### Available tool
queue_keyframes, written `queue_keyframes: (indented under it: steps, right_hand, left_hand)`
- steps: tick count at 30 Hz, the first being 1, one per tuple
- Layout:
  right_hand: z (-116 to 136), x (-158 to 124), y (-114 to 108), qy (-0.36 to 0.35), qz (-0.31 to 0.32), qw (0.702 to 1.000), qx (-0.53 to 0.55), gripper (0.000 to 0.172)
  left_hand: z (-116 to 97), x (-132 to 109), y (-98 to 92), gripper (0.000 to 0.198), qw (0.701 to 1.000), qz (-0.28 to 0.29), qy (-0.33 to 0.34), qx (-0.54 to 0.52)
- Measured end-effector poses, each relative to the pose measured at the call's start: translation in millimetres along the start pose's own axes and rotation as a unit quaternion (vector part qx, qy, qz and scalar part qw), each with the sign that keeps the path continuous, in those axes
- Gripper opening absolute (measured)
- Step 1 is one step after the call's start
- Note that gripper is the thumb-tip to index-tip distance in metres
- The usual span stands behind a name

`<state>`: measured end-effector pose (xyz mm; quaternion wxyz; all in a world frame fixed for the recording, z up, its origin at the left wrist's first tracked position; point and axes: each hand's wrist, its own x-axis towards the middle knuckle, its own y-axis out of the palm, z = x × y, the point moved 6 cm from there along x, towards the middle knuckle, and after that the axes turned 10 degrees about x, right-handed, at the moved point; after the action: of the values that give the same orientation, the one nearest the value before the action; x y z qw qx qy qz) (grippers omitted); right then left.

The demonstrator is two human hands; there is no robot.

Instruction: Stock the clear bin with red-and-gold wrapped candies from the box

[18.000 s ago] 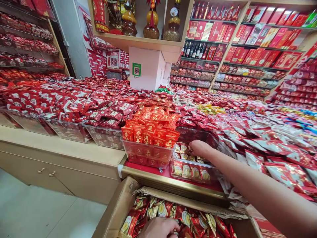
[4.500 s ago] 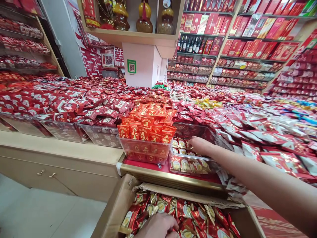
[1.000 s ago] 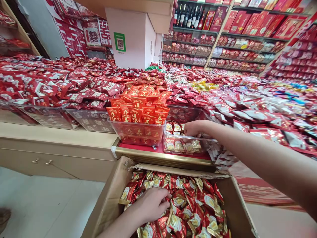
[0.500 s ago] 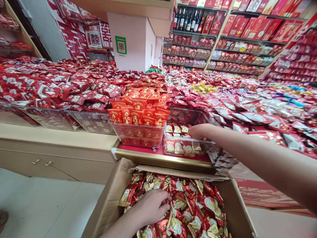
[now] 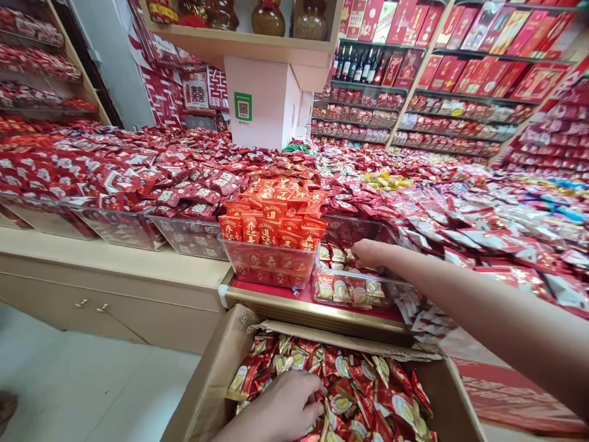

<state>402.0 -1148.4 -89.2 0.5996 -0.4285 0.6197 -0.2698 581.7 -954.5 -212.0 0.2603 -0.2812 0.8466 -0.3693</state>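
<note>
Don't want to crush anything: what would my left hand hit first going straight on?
Your left hand would probably meet the red-and-gold packets just ahead of it in the cardboard box; depth is unclear.

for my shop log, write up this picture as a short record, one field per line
left hand: palm down, the left hand rests on red-and-gold packets; a grip cannot be made out
right hand: the right hand reaches into a clear bin; its fingertips are hidden
container in front: open cardboard box, holding the red-and-gold packets
bin contents: small packets in neat rows at the front
left of bin: heaped orange-red packets in another clear container
behind: QR code sign on a pale pillar
</note>
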Motion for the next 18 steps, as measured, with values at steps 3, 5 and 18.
queue_keyframes:
  steps: [3, 5, 18]
  right_hand:
    - [2.5, 4.0, -8.3, -0.004, -0.013, 0.999, -0.033, 0.027]
    - [-0.2, 5.8, -14.5, 0.004, -0.022, 0.999, -0.045, 0.026]
    - [-8.7, 16.9, 2.4, 0.014, -0.028, 0.998, -0.052, 0.011]
  left_hand:
    - [2.3, -1.1, 0.2, 0.02, 1.0, 0.0, -0.012, 0.003]
    - [5.4, -0.3, 2.5, 0.022, 1.0, 0.002, -0.013, -0.002]
    - [30.5, 20.2, 36.1, 0.027, 0.999, 0.019, 0.029, -0.026]
